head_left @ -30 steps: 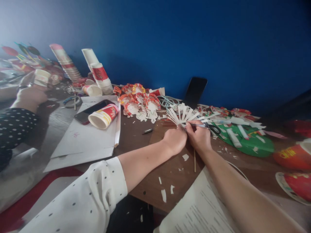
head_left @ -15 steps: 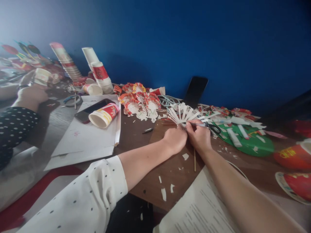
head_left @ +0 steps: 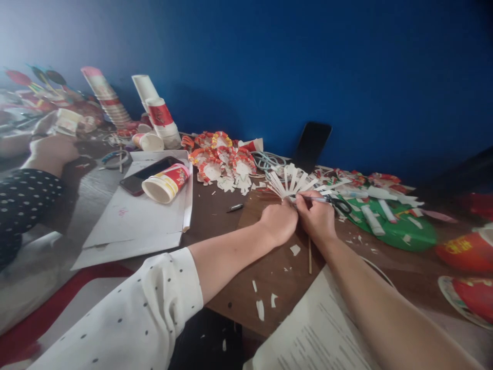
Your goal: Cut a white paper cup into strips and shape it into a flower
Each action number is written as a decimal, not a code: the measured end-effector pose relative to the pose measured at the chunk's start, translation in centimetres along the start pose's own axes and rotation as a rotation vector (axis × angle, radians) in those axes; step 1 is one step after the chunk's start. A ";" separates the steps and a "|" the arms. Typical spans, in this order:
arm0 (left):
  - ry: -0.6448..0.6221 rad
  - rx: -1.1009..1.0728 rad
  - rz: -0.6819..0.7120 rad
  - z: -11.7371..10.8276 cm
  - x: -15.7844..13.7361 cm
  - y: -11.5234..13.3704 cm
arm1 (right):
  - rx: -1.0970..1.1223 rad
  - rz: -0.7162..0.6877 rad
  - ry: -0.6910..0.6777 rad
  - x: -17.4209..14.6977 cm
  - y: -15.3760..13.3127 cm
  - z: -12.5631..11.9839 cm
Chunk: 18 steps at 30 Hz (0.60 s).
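Note:
My left hand [head_left: 280, 222] is closed at the base of a fan of white paper strips [head_left: 287, 182], which looks like a cut paper cup; its lower part is hidden by my fingers. Close against it, my right hand [head_left: 316, 218] grips a pen [head_left: 314, 198], its tip near the base of the strips. Black-handled scissors [head_left: 342, 206] lie just beyond my right hand. A thin wooden stick [head_left: 310, 257] shows below my hands. The pen cap [head_left: 235, 207] lies on the table to the left.
A phone [head_left: 314, 144] leans on the blue wall. Left are a white box [head_left: 131, 218], a printed paper cup [head_left: 166, 184] and stacked cups [head_left: 162, 121]. Red cut-cup pieces [head_left: 223, 159] and a green disc [head_left: 416, 236] lie behind. A co-worker's hand [head_left: 54, 151] holds a cup.
The view has shifted very slightly. My hands keep the same hold and position at the paper strips; the co-worker's cup has turned a little.

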State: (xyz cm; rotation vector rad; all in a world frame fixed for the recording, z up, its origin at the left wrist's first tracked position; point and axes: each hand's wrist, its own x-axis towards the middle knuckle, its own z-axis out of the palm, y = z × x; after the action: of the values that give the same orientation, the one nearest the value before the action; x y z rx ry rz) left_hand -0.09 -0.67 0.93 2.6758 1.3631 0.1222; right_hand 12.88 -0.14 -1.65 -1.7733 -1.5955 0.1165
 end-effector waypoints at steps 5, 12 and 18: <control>0.006 0.002 0.011 0.0 0.0 0.0 | 0.008 0.014 -0.007 0.0 0.0 0.0; -0.006 0.004 0.010 0.1 0.1 -0.1 | -0.052 0.012 -0.033 0.0 -0.2 -0.1; 0.008 -0.003 0.012 0.3 0.1 -0.1 | -0.087 0.023 -0.058 0.3 -0.6 -0.2</control>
State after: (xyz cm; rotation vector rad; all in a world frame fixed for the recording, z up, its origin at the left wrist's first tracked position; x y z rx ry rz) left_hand -0.10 -0.54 0.65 2.6846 1.3479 0.1368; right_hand 12.60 -0.04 -1.07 -1.8701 -1.6438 0.1120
